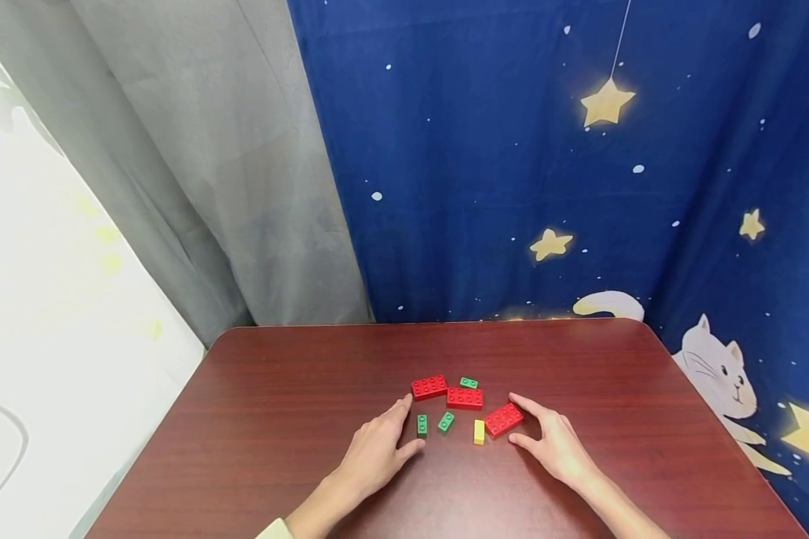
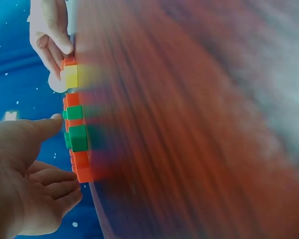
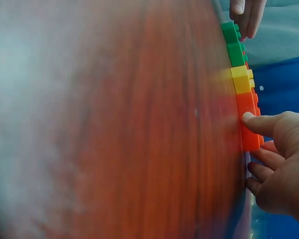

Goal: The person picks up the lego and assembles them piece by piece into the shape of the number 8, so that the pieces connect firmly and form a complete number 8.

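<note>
Toy building bricks lie in a loose group between the two hands. My left hand [image 1: 375, 447] rests at the group's left side, fingers extended and thumb apart, its fingertips right at a red brick [image 1: 429, 387] and its thumb near an upright-lying green brick [image 1: 422, 426]. Another green brick [image 1: 446, 422] lies slanted beside that one. On the right, my right hand [image 1: 558, 446] spreads thumb and fingers around the end of a slanted red brick [image 1: 503, 420]; in the right wrist view the thumb overlaps this brick [image 3: 246, 107]. Next to it is a yellow brick [image 1: 479, 432].
A third red brick [image 1: 464, 398] lies mid-group, with a small green brick [image 1: 468, 382] just behind it. Everything sits on a brown wooden table [image 1: 297, 397] with rounded far corners. Behind it hang a grey curtain [image 1: 243, 150] and a blue star-patterned curtain [image 1: 472, 150].
</note>
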Demonstrator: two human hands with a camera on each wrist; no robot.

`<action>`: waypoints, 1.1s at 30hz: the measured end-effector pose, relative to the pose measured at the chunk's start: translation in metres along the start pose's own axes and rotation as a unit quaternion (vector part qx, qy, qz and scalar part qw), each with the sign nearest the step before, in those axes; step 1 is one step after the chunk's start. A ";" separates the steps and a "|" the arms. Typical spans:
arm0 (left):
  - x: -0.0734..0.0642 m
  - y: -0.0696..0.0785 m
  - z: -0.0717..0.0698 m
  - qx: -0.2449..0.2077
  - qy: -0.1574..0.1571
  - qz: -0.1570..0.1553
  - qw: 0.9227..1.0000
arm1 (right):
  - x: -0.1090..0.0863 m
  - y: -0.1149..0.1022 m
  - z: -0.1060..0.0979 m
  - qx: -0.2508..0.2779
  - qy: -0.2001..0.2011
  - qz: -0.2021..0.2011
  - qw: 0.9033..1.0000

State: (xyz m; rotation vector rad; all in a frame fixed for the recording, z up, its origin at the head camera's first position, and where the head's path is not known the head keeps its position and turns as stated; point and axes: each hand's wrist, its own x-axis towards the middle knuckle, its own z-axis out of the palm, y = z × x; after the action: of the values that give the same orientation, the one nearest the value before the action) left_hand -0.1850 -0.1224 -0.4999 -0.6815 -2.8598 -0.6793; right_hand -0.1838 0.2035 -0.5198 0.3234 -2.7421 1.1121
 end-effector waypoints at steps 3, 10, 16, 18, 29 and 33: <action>0.002 0.002 0.001 -0.005 -0.004 0.000 1.000 | 0.002 0.001 0.000 0.000 0.000 -0.011 1.000; 0.005 0.004 0.003 -0.027 0.002 0.002 1.000 | 0.003 0.002 -0.002 0.005 -0.002 -0.010 1.000; 0.008 0.005 0.004 -0.037 0.004 -0.005 0.999 | 0.001 0.001 -0.004 0.009 -0.005 0.000 1.000; 0.009 0.005 0.005 -0.041 0.005 -0.008 0.999 | 0.001 0.001 -0.005 0.009 -0.005 0.000 1.000; 0.010 0.004 0.010 -0.046 0.026 -0.011 0.999 | 0.000 0.001 -0.005 0.001 0.008 -0.007 1.000; 0.010 0.004 0.010 -0.046 0.032 -0.009 0.998 | -0.001 0.002 -0.006 0.002 0.019 -0.008 1.000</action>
State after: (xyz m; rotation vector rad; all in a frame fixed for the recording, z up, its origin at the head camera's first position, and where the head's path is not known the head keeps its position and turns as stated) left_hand -0.1923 -0.1107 -0.5052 -0.6348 -2.7951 -0.8254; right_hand -0.1825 0.2090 -0.5168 0.3220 -2.6990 1.1092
